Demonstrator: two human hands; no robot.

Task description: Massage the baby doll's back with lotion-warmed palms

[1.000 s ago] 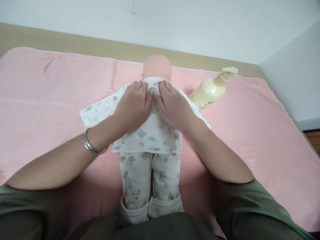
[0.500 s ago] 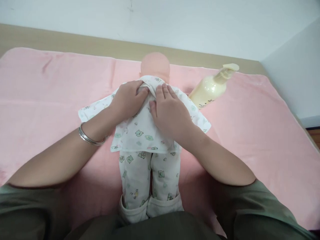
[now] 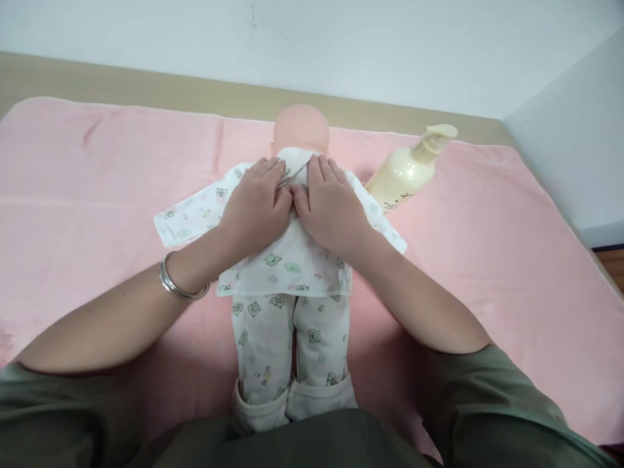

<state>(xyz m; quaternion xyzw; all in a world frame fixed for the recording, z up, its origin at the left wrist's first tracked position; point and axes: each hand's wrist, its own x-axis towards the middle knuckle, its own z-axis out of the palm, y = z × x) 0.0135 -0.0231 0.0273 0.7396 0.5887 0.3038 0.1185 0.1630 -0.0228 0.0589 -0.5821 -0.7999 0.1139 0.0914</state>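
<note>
A baby doll (image 3: 301, 127) lies with its bald head away from me, no face showing. It wears a white printed shirt (image 3: 292, 276) and matching trousers (image 3: 319, 338) with turned-up cuffs. My left hand (image 3: 258, 205) lies flat on the upper left of the shirt, fingers pointing towards the head. Mirroring it, my right hand (image 3: 331, 205) rests flat on the upper right. Both thumbs meet, or nearly meet, at the middle. Between the fingertips the cloth is creased near the collar. One shirt sleeve (image 3: 190, 208) spreads out to the left.
A pale yellow pump bottle (image 3: 402, 172) stands just right of the doll, by its right-hand sleeve. Under everything is a pink blanket (image 3: 487, 273) on a wooden surface (image 3: 146, 84). A white wall (image 3: 341, 52) rises behind it.
My left hand has let go of the collar fold and flattened on the shirt. My right hand has shifted slightly upward. The thumbs have come together, and the left sleeve lies more spread out.
</note>
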